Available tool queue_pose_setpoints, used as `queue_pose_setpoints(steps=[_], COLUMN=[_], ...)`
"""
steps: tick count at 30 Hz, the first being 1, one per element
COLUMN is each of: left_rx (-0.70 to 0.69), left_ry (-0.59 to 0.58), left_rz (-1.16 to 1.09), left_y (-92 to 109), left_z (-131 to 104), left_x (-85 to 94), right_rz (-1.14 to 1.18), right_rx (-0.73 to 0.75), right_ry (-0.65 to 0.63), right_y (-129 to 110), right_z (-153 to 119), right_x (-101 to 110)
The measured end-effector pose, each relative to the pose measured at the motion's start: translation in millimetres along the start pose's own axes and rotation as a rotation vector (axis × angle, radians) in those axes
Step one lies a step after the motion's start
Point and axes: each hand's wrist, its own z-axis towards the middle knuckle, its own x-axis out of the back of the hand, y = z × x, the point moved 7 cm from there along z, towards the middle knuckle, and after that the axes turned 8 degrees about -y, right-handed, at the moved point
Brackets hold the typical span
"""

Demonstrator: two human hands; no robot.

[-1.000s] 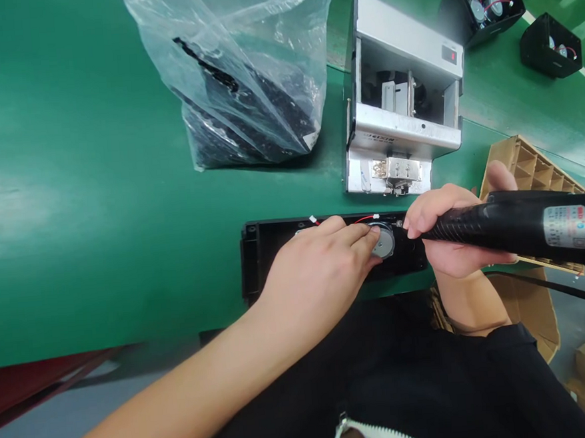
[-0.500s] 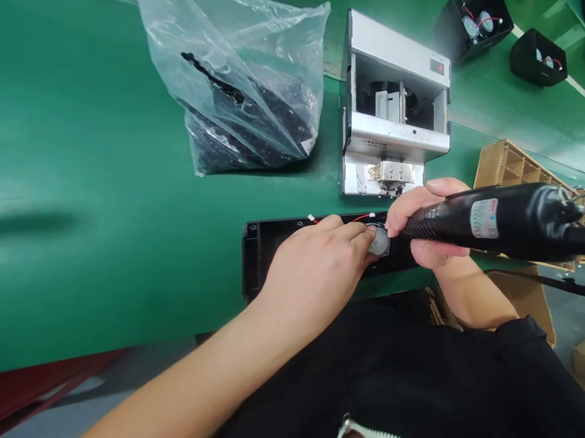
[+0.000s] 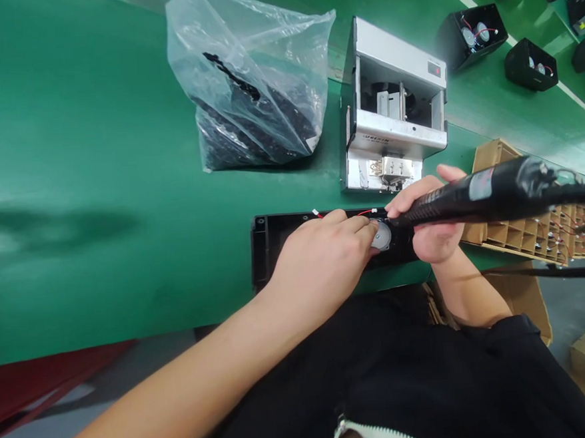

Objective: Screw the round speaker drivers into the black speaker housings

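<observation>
My right hand (image 3: 434, 199) is wrapped round a black electric screwdriver (image 3: 491, 192), which is tilted with its tip end pointing left into a long black plastic housing (image 3: 262, 254). Inside that housing sits a round silver speaker (image 3: 382, 237). The fingers of my left hand (image 3: 329, 250) are closed against the speaker's left edge, and the hand covers much of the housing. Red wires with white connectors (image 3: 375, 210) stick up at the housing's far edge. The screwdriver's very tip and any screw are too small or hidden to make out.
Beyond the housing stands a silver screw feeder (image 3: 404, 131). A clear plastic bag (image 3: 264, 94) of black parts lies to its left. Divided cardboard boxes (image 3: 524, 233) are at the right. Black housings with speakers (image 3: 531, 64) stand farther back. A cable runs off right.
The screwdriver's rear end has swung away from my body and its body tilts more. My left hand stays on the speaker. The whole view has shifted slightly.
</observation>
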Motion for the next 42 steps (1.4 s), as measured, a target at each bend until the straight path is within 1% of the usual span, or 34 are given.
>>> queue_pose_setpoints(steps=[3,4,7,9,11,13,15,16,19,21,23,25,28,31,33,35,39,42], left_rx=[-0.016,-0.02,-0.016,-0.002,0.01,0.015,0.014,0.012,0.001,-0.002,-0.003,-0.002,0.003,0.015,0.023,0.027,0.037,0.026], left_ry=[-0.025,-0.032,-0.048,-0.049,-0.044,-0.035,-0.024,-0.018,0.0,0.001,-0.017,-0.036,-0.047,-0.067,-0.095,-0.124,-0.14,-0.124], left_rz=[0.033,0.033,0.022,0.017,0.013,0.011,0.017,0.021,0.023,0.022,0.04,0.068,0.088,0.1,0.1,0.09,0.093,0.106], left_y=[-1,-1,-1,-1,-1,1,2,3,5,6,7,8,8,8,8,7,6,7], left_z=[0,0,0,1,1,1,0,0,0,0,1,1,3,5,5,5,4,4], left_x=[-0.8,-0.7,-0.5,-0.9,-1.7,-2.7,-3.7,-4.1,-4.9,-5.3,-6.2,-6.6,-5.4,-3.9,-3.4,-3.2,-3.0,-3.0], right_rz=[0.051,0.068,0.114,0.076,-0.031,-0.144,-0.199,-0.203,-0.154,-0.086,-0.02,0.003,-0.031,0.026,0.103,0.173,0.185,0.144], right_rx=[0.185,0.219,0.245,0.219,0.231,0.305,0.35,0.337,0.26,0.293,0.386,0.429,0.359,0.337,0.324,0.299,0.232,0.239], right_ry=[0.225,0.253,0.221,0.208,0.206,0.212,0.241,0.247,0.228,0.205,0.179,0.169,0.191,0.134,0.072,0.055,0.073,0.112], right_y=[-46,-61,-96,-107,-111,-109,-100,-93,-72,-67,-70,-73,-74,-83,-93,-105,-120,-118], right_z=[6,9,28,41,53,61,65,67,71,71,72,74,78,78,71,58,15,-19], right_x=[18,23,30,29,21,9,-1,-5,-9,-8,-9,-10,-13,-16,-15,-7,11,21])
